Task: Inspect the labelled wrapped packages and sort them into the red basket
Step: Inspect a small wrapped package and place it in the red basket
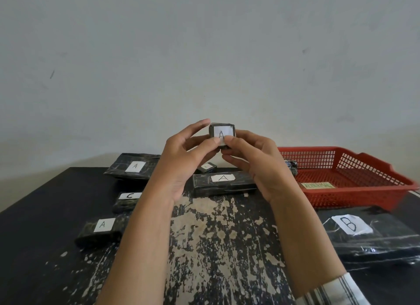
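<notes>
So the left hand [181, 159] and right hand [254, 166] both pinch a small wrapped package [222, 135] marked A, held up above the tabletop's [216, 248] far edge. The red basket [354, 196] sits at the far right corner with one dark bundle [292, 166] inside. A B package [372, 236] lies along the right edge, just in front of it.
</notes>
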Demonstrator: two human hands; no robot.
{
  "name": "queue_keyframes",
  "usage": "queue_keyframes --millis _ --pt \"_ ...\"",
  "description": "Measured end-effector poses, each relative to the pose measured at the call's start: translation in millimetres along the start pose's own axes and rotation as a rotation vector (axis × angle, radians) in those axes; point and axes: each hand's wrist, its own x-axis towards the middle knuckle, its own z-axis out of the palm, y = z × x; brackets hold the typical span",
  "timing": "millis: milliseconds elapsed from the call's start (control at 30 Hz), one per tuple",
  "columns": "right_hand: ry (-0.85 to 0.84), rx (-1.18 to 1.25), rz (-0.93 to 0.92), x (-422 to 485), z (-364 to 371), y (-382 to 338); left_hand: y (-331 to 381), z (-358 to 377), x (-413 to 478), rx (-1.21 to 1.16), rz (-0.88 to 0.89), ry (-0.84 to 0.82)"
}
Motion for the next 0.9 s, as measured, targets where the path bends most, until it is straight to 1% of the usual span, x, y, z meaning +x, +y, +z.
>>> queue_keyframes --millis 133,267,367,567,633,733,900 --pt "-0.006 0.0 -0.007 -1 0 -1 1 -1 0 -0.015 -0.009 -0.015" --pt "-0.015 -0.012 0.019 -2 0 -3 -1 1 0 -0.002 0.001 0.035" --pt "-0.004 0.002 0.04 -3 -1 -5 0 3 1 0.026 0.0 0.042" --pt "0.054 0.032 0.033 -2 -1 -6 0 7 -3 0.038 0.0 0.015" --pt "0.062 0.046 0.024 -3 -2 -8 1 8 -3 0.022 -0.006 -0.027" --pt "0.052 0.058 0.011 -3 -5 -9 1 10 -5 -0.001 -0.014 -0.086" --pt "-0.017 0.063 -0.001 -4 -5 -9 2 10 -5 -0.007 0.02 -0.032"
